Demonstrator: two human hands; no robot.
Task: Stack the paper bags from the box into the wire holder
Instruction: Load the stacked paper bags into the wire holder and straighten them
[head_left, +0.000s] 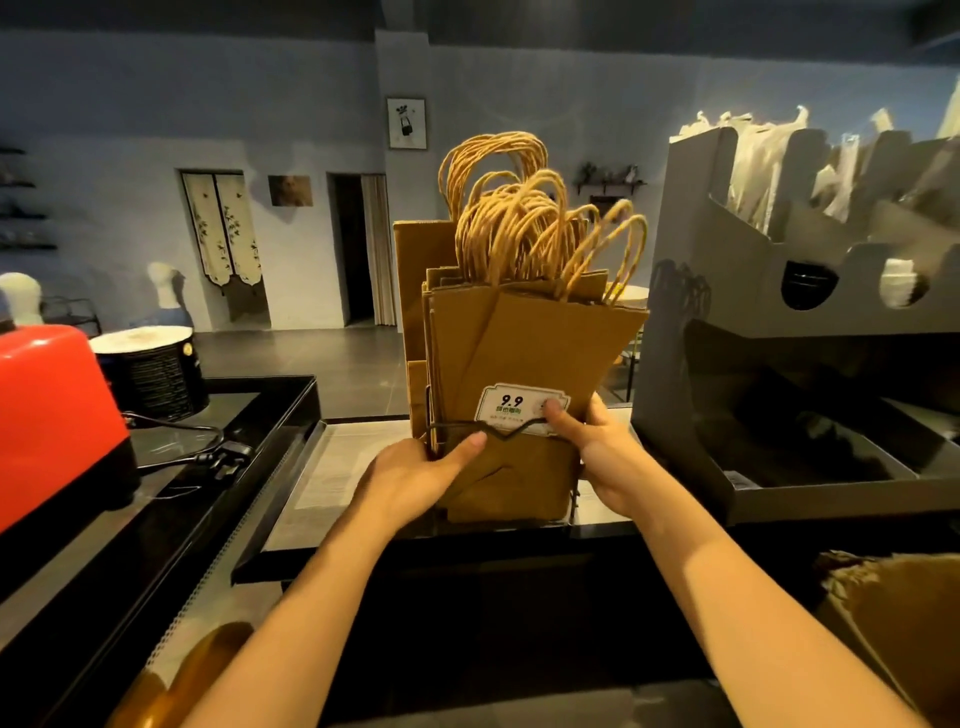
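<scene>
A thick stack of brown paper bags (524, 343) with twisted paper handles (524, 228) stands upright in a black wire holder (457, 427) on the counter straight ahead. A white "9.9" label (511, 408) hangs on the holder's front wire. My left hand (415, 475) grips the stack's lower left side, thumb on the front bag by the wire. My right hand (597, 452) grips the lower right side, thumb pressed on the label. The cardboard box (898, 618) shows at the bottom right corner, with brown paper inside.
A grey cardboard organiser (779, 322) holding white plastic bags stands close on the right. A red appliance (52, 405) and a black plug and cable (218, 457) sit on the dark counter at left, with a black round container (150, 374) behind.
</scene>
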